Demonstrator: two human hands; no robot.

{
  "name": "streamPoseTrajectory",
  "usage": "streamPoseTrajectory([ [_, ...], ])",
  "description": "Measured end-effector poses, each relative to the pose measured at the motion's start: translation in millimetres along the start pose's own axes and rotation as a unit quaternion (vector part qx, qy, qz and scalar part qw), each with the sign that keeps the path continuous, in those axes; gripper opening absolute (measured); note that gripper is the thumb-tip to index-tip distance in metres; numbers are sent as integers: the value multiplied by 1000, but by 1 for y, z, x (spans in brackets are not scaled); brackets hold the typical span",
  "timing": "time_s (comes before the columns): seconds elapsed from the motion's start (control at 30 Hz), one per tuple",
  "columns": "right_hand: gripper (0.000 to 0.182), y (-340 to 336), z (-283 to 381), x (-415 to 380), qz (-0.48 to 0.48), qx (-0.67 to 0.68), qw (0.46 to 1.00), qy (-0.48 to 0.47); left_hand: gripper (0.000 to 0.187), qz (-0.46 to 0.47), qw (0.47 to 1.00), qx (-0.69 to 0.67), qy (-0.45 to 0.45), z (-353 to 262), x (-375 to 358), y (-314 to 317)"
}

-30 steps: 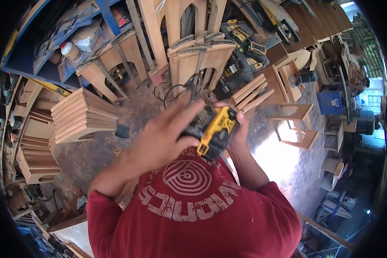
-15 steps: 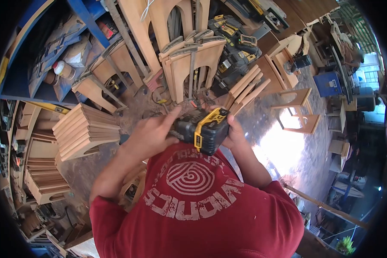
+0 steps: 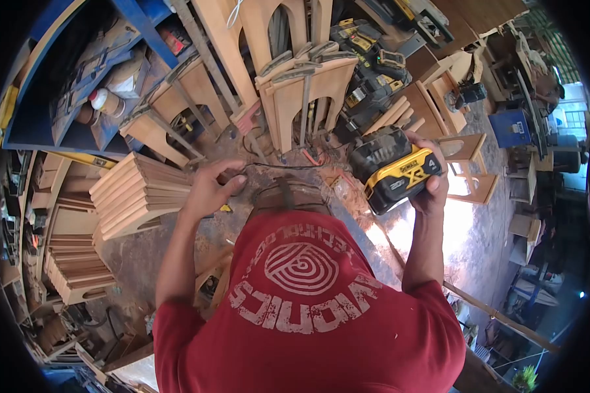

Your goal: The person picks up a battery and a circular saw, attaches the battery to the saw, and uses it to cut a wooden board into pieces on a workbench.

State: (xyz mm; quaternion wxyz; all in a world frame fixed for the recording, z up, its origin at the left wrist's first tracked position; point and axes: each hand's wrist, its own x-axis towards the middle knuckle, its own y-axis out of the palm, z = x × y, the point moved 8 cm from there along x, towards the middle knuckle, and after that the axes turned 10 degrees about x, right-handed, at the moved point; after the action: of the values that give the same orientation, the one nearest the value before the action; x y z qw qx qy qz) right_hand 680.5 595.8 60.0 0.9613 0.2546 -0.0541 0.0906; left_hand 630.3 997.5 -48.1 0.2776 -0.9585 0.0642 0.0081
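Right hand (image 3: 439,191) here, gripping the yellow-and-black DeWalt battery pack (image 3: 405,175) up at chest front, label showing, thumb along its edge; a firm hold at the sides should steady that weight. My left hand (image 3: 210,188) is half-curled by the thin black cord (image 3: 288,166); I can't tell whether it's pinching it.

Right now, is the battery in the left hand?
No, the right hand grips the battery, while the left hand is apart from it, across the view.
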Motion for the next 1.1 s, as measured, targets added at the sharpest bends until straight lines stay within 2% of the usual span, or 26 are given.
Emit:
streamPoseTrajectory([
  [0.03, 80, 0, -5, 2, -12, 27, 1000, 8, 35, 23, 998, -46, -21, 6, 2, 7],
  [0.07, 80, -2, -8, 2, -32, 36, 999, 10, 33, 29, 999, 4, -23, 9, 0, 8],
  [0.17, 77, -19, -11, 4, -84, 73, 994, 13, 33, 171, 985, 1, -34, 8, -16, 31],
  [0.27, 72, -44, -17, 4, -121, 116, 986, 24, 30, 197, 972, 125, 34, 9, -29, 47],
  [0.37, 71, -55, -17, 6, -172, 106, 979, 2, 24, 62, 990, 117, 39, 26, -22, 34],
  [0.47, 65, -67, -13, 3, -221, 24, 974, -44, 22, -72, 994, -67, -53, 18, -21, -4],
  [0.53, 60, -71, -9, -4, -265, -52, 961, -63, 27, -99, 989, -47, -96, -5, -28, -30],
  [0.6, 51, -79, -20, -11, -305, -78, 947, -70, 27, -110, 994, 10, -1, -36, -37, -51],
  [0.67, 47, -98, -39, -22, -338, -45, 939, -30, 20, -135, 985, 27, 108, -69, -43, -71],
  [0.73, 44, -120, -67, -28, -358, 59, 931, 32, 12, -144, 953, 209, 164, -96, -43, -86],
  [0.83, 40, -132, -70, -40, -414, 87, 902, 86, 12, -102, 909, 384, 124, -55, -48, -104],
  [0.93, 40, -186, -62, -42, -407, -17, 910, 76, 11, -94, 878, 458, 102, 23, -63, -125],
  [1.0, 38, -224, -50, -39, -403, -62, 910, 77, 9, -48, 869, 489, 53, 80, -76, -122],
  [1.03, 36, -233, -46, -32, -403, -64, 910, 80, 8, -24, 861, 506, 28, 97, -82, -120],
  [1.1, 34, -247, -26, -9, -399, -72, 910, 83, 8, -66, 856, 513, -16, 105, -86, -120],
])
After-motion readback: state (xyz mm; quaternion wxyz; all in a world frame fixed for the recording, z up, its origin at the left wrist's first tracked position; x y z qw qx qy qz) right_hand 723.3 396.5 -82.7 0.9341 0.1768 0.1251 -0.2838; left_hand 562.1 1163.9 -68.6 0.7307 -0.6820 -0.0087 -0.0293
